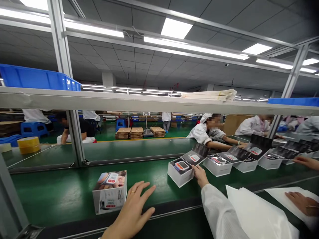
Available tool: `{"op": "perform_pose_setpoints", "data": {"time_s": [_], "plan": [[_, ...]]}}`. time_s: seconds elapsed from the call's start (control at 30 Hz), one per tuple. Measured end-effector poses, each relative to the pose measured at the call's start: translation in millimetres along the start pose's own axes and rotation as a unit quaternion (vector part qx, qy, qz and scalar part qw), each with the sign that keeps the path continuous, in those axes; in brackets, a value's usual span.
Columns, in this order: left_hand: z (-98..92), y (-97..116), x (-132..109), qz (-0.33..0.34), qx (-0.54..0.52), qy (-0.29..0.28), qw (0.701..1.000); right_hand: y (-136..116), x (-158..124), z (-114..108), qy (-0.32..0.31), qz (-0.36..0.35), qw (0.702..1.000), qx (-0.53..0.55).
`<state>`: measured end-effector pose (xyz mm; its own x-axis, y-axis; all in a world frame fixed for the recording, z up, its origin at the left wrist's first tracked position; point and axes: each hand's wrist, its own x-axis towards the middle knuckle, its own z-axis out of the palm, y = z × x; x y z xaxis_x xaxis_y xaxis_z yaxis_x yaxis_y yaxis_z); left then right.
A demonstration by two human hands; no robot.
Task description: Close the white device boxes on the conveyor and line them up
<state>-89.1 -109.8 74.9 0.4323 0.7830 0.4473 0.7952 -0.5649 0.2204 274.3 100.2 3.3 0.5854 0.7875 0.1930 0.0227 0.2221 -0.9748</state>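
Observation:
My left hand (136,207) is open above the front edge of the green belt, fingers spread, with nothing in it. Just left of it stands a closed printed box (111,199), upright, with a picture of a device and a hand on top. My right hand (200,176), in a white sleeve, grips the right side of an open white box (183,179) near its hinge. Inside that box lies a white and orange device (181,165). Its dark lid (195,155) is tipped back to the right.
Several more open boxes (218,166) line the belt (149,181) to the right. White sheets (256,212) and a co-worker's hand (297,202) are at the lower right. Yellow tape rolls (28,145) sit far left. A shelf (139,102) and metal posts (74,139) frame the belt.

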Motion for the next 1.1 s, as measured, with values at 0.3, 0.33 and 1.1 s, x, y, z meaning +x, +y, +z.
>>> {"op": "perform_pose_setpoints", "data": {"time_s": [0.3,0.33,1.1], "plan": [[57.8,23,25,-0.039,-0.010,0.200,0.979,-8,-134,-9,-0.230,-0.176,0.931,-0.223],[61.9,23,29,-0.034,-0.001,0.194,0.980,-11,-142,-10,-0.258,-0.181,0.918,-0.242],[-21.3,-49,91,0.035,0.116,-0.186,0.975,8,-168,77,-0.323,-0.036,0.939,-0.115]]}}
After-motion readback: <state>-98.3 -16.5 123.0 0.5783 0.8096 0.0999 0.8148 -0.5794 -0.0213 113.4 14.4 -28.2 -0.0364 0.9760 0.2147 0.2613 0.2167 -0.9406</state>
